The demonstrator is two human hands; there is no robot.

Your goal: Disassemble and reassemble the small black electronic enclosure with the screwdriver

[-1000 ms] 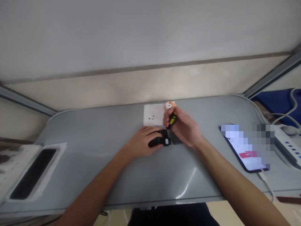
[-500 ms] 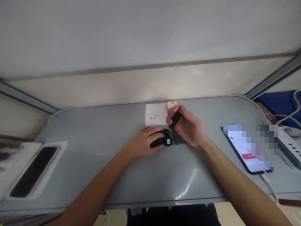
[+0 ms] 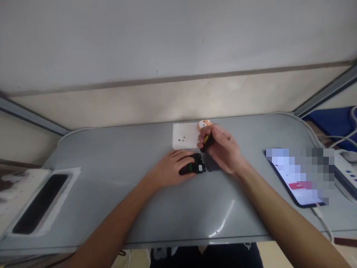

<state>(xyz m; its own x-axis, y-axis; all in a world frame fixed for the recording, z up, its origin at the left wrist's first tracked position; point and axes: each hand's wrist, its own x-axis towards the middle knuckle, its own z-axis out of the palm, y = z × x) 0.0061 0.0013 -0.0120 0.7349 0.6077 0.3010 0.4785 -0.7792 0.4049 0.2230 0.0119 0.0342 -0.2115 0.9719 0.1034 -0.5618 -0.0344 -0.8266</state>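
My left hand (image 3: 175,168) presses a small black device (image 3: 200,168) down on the grey table, thumb along its near side and fingers over its far side. A bit of green circuit board and a small white label show on it. My right hand (image 3: 221,147) is wrapped round the black and yellow handle of a screwdriver (image 3: 206,142), tilted with its shaft pointing down at the device. Whether the tip sits in a screw is too small to tell. Partly behind my right hand lies a dark flat piece (image 3: 211,165), beside the device.
White paper (image 3: 185,135) with several tiny dark bits lies behind my hands, an orange and white animal-face figure (image 3: 204,124) at its corner. A lit phone (image 3: 295,178) on a cable and a power strip (image 3: 346,171) are at right. A black slab (image 3: 40,204) rests on paper at left.
The screwdriver handle has turned in my right hand, and more of its yellow part faces me. My right fingers have shifted round it. My left hand and the device stay in place.
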